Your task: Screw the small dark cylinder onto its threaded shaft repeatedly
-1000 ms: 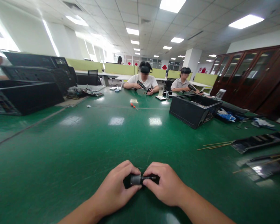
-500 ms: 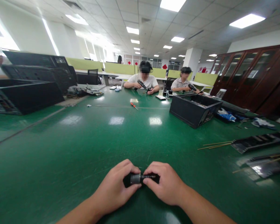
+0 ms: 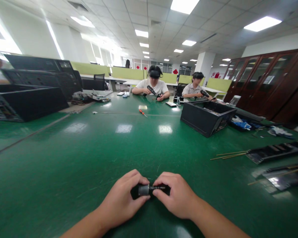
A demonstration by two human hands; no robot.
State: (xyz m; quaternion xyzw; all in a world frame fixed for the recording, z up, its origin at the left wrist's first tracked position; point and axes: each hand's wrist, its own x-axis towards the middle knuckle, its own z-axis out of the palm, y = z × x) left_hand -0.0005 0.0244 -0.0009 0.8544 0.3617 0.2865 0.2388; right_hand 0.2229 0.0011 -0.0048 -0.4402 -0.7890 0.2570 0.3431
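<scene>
Both of my hands meet low in the middle of the view, over the green table (image 3: pixel 94 155). Between them is a small black and grey cylindrical part (image 3: pixel 149 190) with a thin dark shaft. My left hand (image 3: pixel 123 200) curls its fingers round the grey end. My right hand (image 3: pixel 176 195) pinches the shaft end with thumb and fingers. The part rests on or just above the tabletop; which, I cannot tell.
A black computer case (image 3: pixel 206 117) stands at the right, with metal panels (image 3: pixel 275 150) and thin sticks (image 3: pixel 229 154) nearer. More black cases (image 3: pixel 27 99) stand at the left. A red screwdriver (image 3: pixel 142 112) lies mid-table. Two people (image 3: pixel 152 86) sit at the far side holding tools.
</scene>
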